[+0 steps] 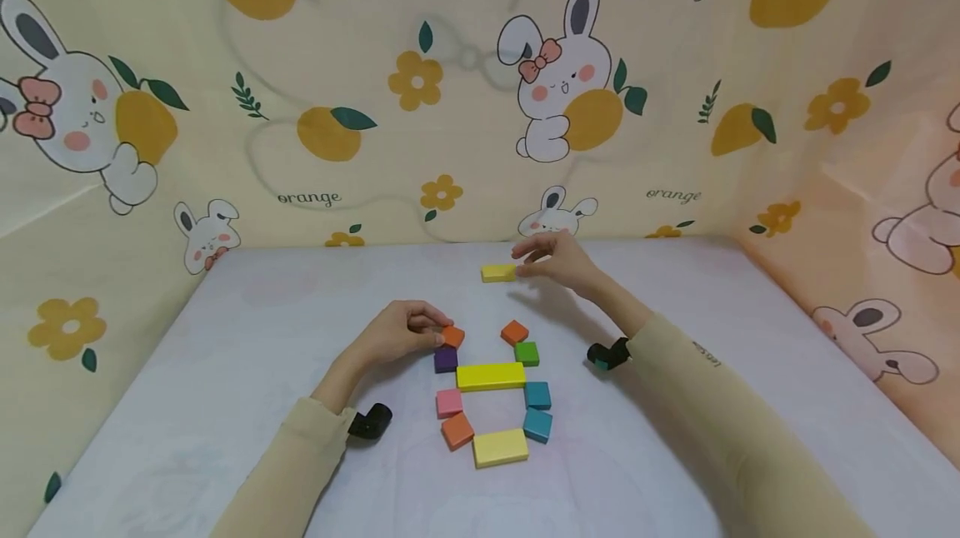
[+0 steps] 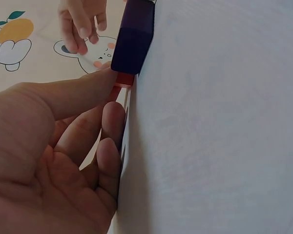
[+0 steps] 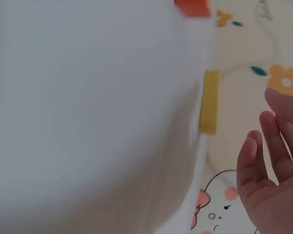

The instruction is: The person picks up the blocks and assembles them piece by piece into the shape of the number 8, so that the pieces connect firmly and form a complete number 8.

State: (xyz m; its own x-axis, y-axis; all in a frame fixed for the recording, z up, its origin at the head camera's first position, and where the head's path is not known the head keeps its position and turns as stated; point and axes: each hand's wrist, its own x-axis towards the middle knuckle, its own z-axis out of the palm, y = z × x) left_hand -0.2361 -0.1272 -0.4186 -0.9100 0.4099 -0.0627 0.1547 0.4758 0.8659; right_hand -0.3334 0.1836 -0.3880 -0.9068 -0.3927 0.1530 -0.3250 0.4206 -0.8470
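My left hand (image 1: 393, 331) pinches an orange block (image 1: 453, 337) between thumb and fingers. This block touches the far side of a purple block (image 1: 446, 360); in the left wrist view the purple block (image 2: 133, 41) partly hides it. At the back of the table lies a flat yellow block (image 1: 497, 273). Beside its right end is my right hand (image 1: 558, 261), with relaxed fingers and nothing in them. In the right wrist view a gap shows between those fingers (image 3: 271, 129) and the yellow block (image 3: 210, 102).
Another orange block (image 1: 515, 332) meets a green block (image 1: 527, 353). Nearer, a long yellow block (image 1: 491, 376), a pink block (image 1: 449, 403), an orange block (image 1: 457, 431), two blue blocks (image 1: 537, 425) and a pale yellow block (image 1: 501, 448) form a ring. A patterned backdrop (image 1: 465, 146) stands behind the table.
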